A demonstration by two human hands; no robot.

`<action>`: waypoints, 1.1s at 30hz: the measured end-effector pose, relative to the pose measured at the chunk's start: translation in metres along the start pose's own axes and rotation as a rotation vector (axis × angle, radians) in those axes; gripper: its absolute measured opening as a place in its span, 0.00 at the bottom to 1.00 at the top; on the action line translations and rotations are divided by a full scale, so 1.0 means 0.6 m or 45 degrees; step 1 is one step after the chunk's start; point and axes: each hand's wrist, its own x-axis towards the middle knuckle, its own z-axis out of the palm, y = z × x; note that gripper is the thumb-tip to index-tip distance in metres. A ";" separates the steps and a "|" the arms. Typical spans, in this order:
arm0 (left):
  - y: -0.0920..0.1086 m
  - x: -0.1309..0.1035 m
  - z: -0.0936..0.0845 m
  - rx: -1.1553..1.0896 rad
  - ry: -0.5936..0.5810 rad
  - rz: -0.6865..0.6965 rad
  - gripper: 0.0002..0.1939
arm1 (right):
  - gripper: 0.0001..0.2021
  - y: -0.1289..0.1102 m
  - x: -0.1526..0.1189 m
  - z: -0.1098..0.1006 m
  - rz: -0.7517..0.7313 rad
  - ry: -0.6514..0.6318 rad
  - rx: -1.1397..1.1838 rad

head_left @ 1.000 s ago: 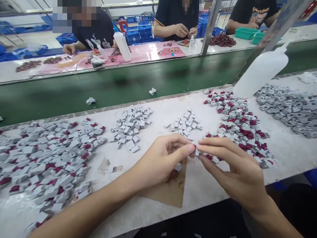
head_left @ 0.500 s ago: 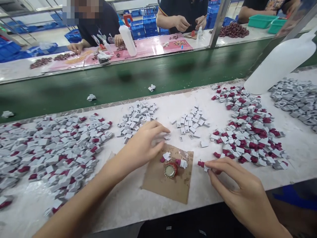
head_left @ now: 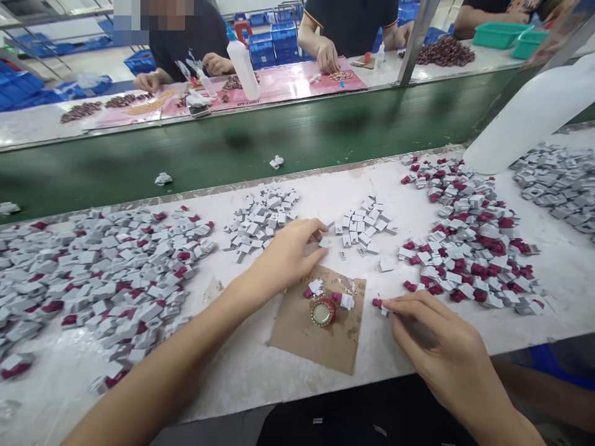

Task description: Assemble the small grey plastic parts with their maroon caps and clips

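Across the pale table, I see my right hand pinching a maroon-and-grey piece; my left hand's fingers curl, their grip unclear.

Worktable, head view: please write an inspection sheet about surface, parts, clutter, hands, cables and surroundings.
Surface: white worktable, shiny patches; brown board near front edge.
Job's things: maroon-grey piece in right hand; two similar pieces on board.
Clutter: round cap on board.
Hands: right pinches its piece; left hand beside loose grey pieces, grip unclear.
Cables: nothing seen.
Surroundings: green belt, large white bottle, other people's hands beyond.
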 end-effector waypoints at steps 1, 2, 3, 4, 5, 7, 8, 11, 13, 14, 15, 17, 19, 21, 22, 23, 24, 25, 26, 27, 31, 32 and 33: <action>0.003 0.005 0.000 -0.045 -0.013 -0.014 0.11 | 0.07 0.000 0.001 0.000 0.010 0.002 0.011; 0.007 0.010 0.001 -0.070 -0.010 -0.024 0.12 | 0.07 0.001 0.002 0.001 0.019 -0.001 0.022; 0.008 0.016 0.002 -0.064 0.013 -0.029 0.12 | 0.07 0.000 0.003 0.001 0.027 -0.005 0.030; 0.009 0.023 0.004 -0.024 0.052 -0.026 0.11 | 0.07 0.000 0.004 0.000 0.031 -0.010 0.036; 0.008 0.031 0.006 0.035 0.094 -0.020 0.10 | 0.07 -0.001 0.005 0.000 0.033 -0.010 0.040; 0.002 0.050 0.011 0.137 0.134 -0.006 0.10 | 0.07 -0.002 0.006 -0.001 0.041 -0.004 0.046; -0.001 0.059 0.014 0.159 0.131 -0.005 0.09 | 0.08 -0.002 0.005 -0.001 0.050 0.004 0.049; -0.006 0.072 0.014 0.159 0.129 -0.008 0.04 | 0.08 -0.002 0.002 -0.004 0.089 0.024 0.066; -0.003 0.062 0.005 0.134 0.153 0.007 0.06 | 0.07 -0.002 -0.001 -0.008 0.136 0.033 0.099; -0.001 0.051 -0.001 0.113 0.171 0.022 0.07 | 0.07 -0.002 -0.002 -0.010 0.157 0.038 0.123; 0.000 0.037 -0.009 0.096 0.189 0.036 0.07 | 0.07 -0.003 -0.003 -0.013 0.177 0.043 0.151; -0.001 0.004 -0.021 0.110 0.243 0.051 0.09 | 0.07 -0.008 -0.002 -0.016 0.198 0.054 0.216; -0.008 -0.027 -0.026 0.208 0.287 0.034 0.10 | 0.08 -0.019 0.003 -0.014 0.197 0.051 0.285; -0.017 -0.050 -0.022 0.302 0.270 0.014 0.11 | 0.09 -0.034 0.014 -0.006 0.168 0.019 0.360; -0.021 -0.058 -0.018 0.322 0.233 0.006 0.13 | 0.09 -0.042 0.020 0.000 0.144 -0.004 0.397; -0.023 -0.064 -0.014 0.325 0.181 -0.006 0.14 | 0.09 -0.051 0.027 0.007 0.118 -0.031 0.427; -0.025 -0.068 -0.011 0.315 0.135 -0.016 0.15 | 0.08 -0.059 0.033 0.014 0.095 -0.059 0.451; -0.025 -0.071 -0.008 0.299 0.102 -0.024 0.16 | 0.08 -0.066 0.039 0.020 0.077 -0.087 0.464; -0.025 -0.073 -0.006 0.280 0.087 -0.032 0.16 | 0.08 -0.071 0.044 0.027 0.066 -0.113 0.469; -0.024 -0.075 -0.004 0.257 0.088 -0.036 0.16 | 0.08 -0.075 0.047 0.032 0.058 -0.135 0.469; -0.023 -0.080 0.001 0.141 0.182 -0.046 0.11 | 0.09 -0.077 0.053 0.043 0.054 -0.186 0.438; -0.023 -0.081 0.002 0.107 0.217 -0.054 0.10 | 0.09 -0.077 0.053 0.044 0.055 -0.197 0.425; -0.023 -0.083 0.004 0.068 0.252 -0.063 0.09 | 0.09 -0.077 0.053 0.044 0.055 -0.204 0.413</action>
